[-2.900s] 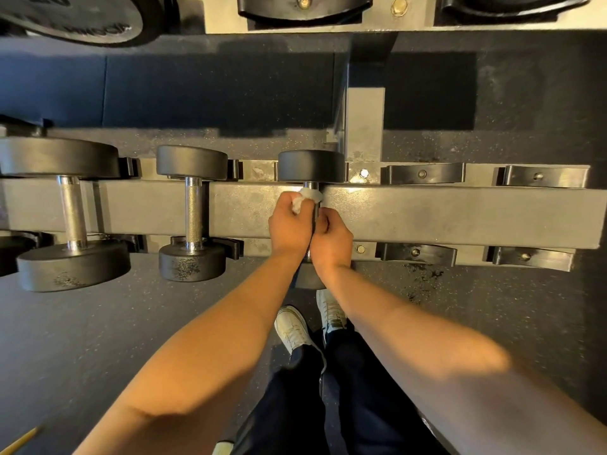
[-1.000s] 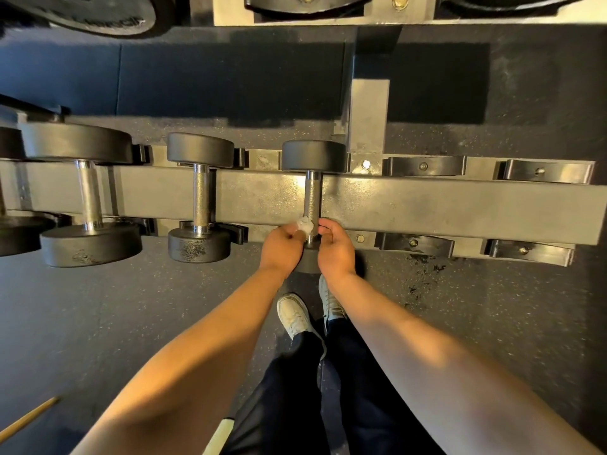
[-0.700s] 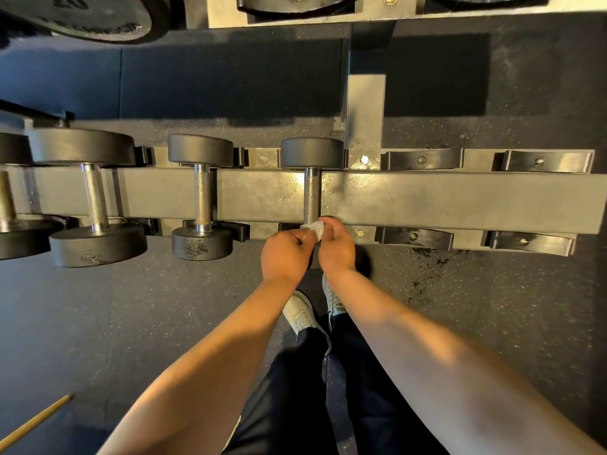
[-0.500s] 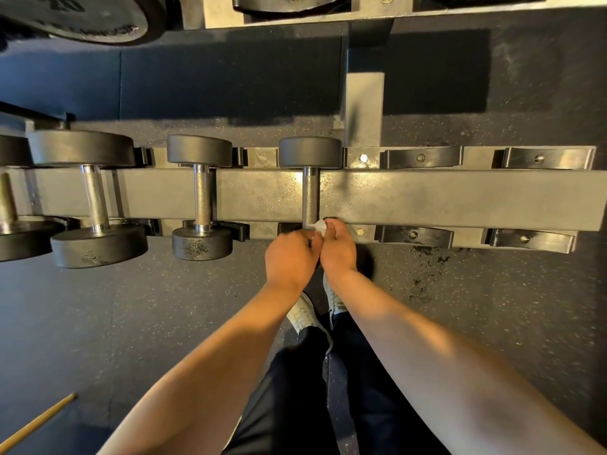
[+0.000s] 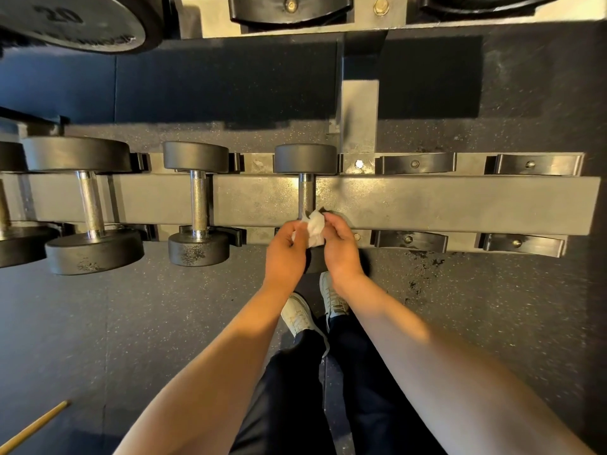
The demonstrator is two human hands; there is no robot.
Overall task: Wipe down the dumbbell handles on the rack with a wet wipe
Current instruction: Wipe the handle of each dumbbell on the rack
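A small dumbbell lies across the grey rack point(image 5: 427, 205), its chrome handle point(image 5: 306, 195) bare above my hands and its near head mostly hidden by them. My left hand point(image 5: 285, 251) and my right hand point(image 5: 338, 244) both pinch a crumpled white wet wipe point(image 5: 314, 227) between them, just off the handle's near end. Two larger dumbbells sit to the left, one with handle point(image 5: 199, 200) and a bigger one with handle point(image 5: 89, 201).
Empty black saddles point(image 5: 415, 163) line the rack to the right. An upper rack tier with a weight plate point(image 5: 75, 24) marked 20 is at the top. My white shoes point(image 5: 297, 315) stand on the speckled rubber floor. A wooden stick point(image 5: 33, 426) lies at lower left.
The hands slid down the small dumbbell's handle from its far end to its near end. Now the wipe is lifted clear of the handle and spread between both hands.
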